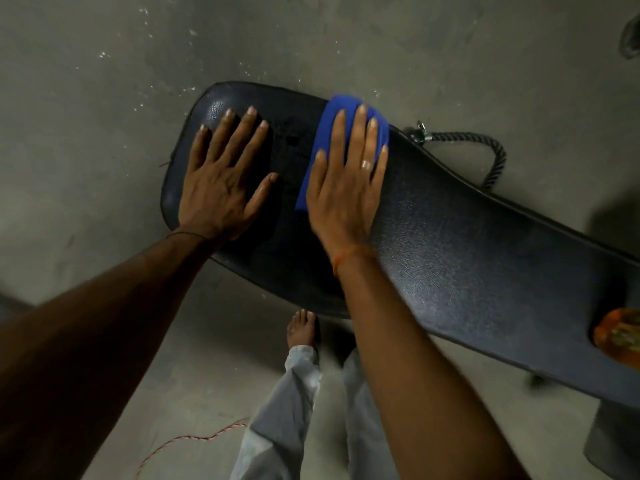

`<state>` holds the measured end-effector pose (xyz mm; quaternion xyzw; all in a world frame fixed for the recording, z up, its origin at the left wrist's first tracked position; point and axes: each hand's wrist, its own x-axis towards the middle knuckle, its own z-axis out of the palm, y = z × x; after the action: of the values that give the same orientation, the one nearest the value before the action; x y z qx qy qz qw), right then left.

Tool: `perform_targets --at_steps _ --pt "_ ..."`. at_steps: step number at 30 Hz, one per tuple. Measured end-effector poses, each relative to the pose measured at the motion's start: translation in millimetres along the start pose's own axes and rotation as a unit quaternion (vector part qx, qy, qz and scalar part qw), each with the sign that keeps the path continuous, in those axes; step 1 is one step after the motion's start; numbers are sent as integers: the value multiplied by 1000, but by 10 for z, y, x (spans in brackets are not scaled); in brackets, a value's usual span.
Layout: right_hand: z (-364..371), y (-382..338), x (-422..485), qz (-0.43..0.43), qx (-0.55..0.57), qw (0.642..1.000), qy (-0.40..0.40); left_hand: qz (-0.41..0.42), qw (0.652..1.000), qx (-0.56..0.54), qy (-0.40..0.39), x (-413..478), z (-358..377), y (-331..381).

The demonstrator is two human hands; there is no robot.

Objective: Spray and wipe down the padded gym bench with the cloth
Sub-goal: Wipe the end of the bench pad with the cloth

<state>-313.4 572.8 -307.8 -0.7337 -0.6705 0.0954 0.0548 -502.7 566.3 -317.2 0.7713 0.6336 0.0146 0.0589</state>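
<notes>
The right hand point(346, 181) lies flat with fingers stretched out and slightly spread, palm pressing down on a blue cloth point(323, 147) that covers part of the bench pad; a ring shows on one finger and an orange thread circles the wrist. The left hand point(225, 174) is likewise spread wide and flat, holding nothing, its palm resting directly on the bare pad near the rounded end, with a thin dark band at the wrist. The black padded bench point(467, 244) has a textured, slightly shiny cover and runs from upper left down to the right edge of the view, narrowing toward the middle. Beneath it is a grey concrete floor point(86, 116) flecked with pale specks. A dark twisted rope point(491, 157) with a metal clip lies on the floor just beyond the far edge of the bench, and an orange object point(620, 336), blurred, sits on the pad at the right edge. A bare foot point(303, 329) and grey trousers show below, with a thin reddish cord point(187, 439) on the floor nearby. The cloth sits under the right fingers, just beside the left thumb but apart from it
</notes>
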Motion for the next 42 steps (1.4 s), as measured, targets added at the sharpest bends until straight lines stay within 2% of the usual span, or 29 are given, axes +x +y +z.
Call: perform_targets --at_steps 4,6,10,13,15,18,21,23,27,30,32,34,39,42 --pt "-37 9 -1229 -70 -12 995 -72 -5 1000 -7 -5 -7 -27 4" --pt "-20 73 -1412 -93 -28 991 -91 -5 1000 -6 -10 -6 -25 8" --pt "-28 119 -668 -95 -35 993 -57 -2 1000 -8 -15 0 -26 4" --pt "-34 80 220 -53 -8 998 -24 -5 1000 -2 -19 3 -7 0" --pt "-33 28 498 -29 -2 999 -20 -5 1000 0 -16 3 -5 3" --pt "-40 -52 75 -34 -3 999 -23 -4 1000 -2 -16 10 -17 4" --pt "-91 -13 -943 -86 -6 993 -86 -6 1000 -8 -26 15 -38 8" --pt "-103 91 -1290 -118 -5 987 -107 -6 999 -14 -32 16 -50 5" --pt "-69 172 -671 -140 -18 987 -75 -8 999 -8 -30 20 -44 17" --pt "-18 21 177 -98 -5 995 -35 -8 999 -7 -31 16 -34 13" --pt "-9 -45 433 -69 -8 997 -29 -5 1000 -8 -30 20 -22 17" --pt "-21 -54 237 -64 -1 998 -29 -6 999 -14 -31 24 -29 5" --pt "-68 4 -1113 -109 -25 989 -92 -4 999 -31 -36 17 -56 -14" --pt "-48 -10 -915 -124 -38 987 -91 0 999 -37 -27 1 -47 12"
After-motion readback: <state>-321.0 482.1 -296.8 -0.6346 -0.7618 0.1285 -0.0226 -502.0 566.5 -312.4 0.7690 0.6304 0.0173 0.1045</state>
